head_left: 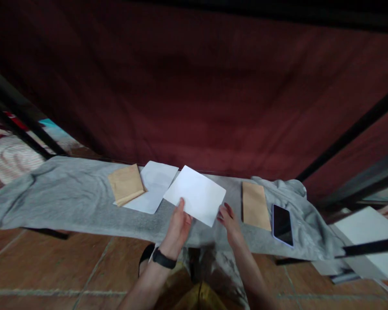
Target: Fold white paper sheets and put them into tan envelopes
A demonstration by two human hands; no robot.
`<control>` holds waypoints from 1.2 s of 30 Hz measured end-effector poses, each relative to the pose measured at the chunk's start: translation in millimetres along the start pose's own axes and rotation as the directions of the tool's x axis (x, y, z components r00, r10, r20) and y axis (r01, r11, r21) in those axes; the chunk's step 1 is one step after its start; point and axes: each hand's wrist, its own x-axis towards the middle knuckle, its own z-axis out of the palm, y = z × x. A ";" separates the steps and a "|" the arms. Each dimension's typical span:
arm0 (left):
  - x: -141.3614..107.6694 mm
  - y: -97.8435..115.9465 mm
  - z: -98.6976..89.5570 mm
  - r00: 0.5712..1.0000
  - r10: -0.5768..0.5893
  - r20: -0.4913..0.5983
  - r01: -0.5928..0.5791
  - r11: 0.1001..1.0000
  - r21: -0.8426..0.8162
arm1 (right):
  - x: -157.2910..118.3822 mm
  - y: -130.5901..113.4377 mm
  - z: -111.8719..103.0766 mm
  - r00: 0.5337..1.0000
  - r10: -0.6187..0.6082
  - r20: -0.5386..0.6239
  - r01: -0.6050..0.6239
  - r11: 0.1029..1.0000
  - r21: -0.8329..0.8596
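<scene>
A white sheet of paper (196, 194) is held tilted above the grey cloth, with my left hand (178, 224) closed on its near edge. The thumb lies on top of the sheet and the fingers are underneath. At the sheet's right corner is my right hand (229, 220), fingers loosely bent and apart; I cannot tell whether they touch the paper. To the left, another white sheet (158, 181) lies flat, partly under a stack of folded brown paper (126, 183). Right of my right hand lies a brown paper rectangle (256, 206).
A phone (282, 225) rests screen up on the grey cloth (80, 202) covering the narrow bench. A dark red fabric panel (194, 99) rises behind it. Black metal bars (352, 129) flank both ends. A white box (371, 241) stands at the right over the tiled floor (67, 262).
</scene>
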 end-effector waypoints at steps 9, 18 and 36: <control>-28.9 -43.1 -10.7 0.969 -0.221 -0.112 0.189 0.951 -0.245 | 4.2 31.3 2.3 0.995 -0.081 0.063 0.081 0.997 -0.002; -26.9 -68.0 -64.2 0.965 0.116 -0.233 -0.024 0.930 0.367 | 12.2 54.5 -5.0 0.982 -0.190 0.005 0.148 0.749 -0.646; 3.7 -94.1 -5.0 0.861 0.069 0.504 -0.498 -0.088 0.863 | 27.4 60.6 61.4 0.810 -0.364 0.461 0.574 0.323 -0.753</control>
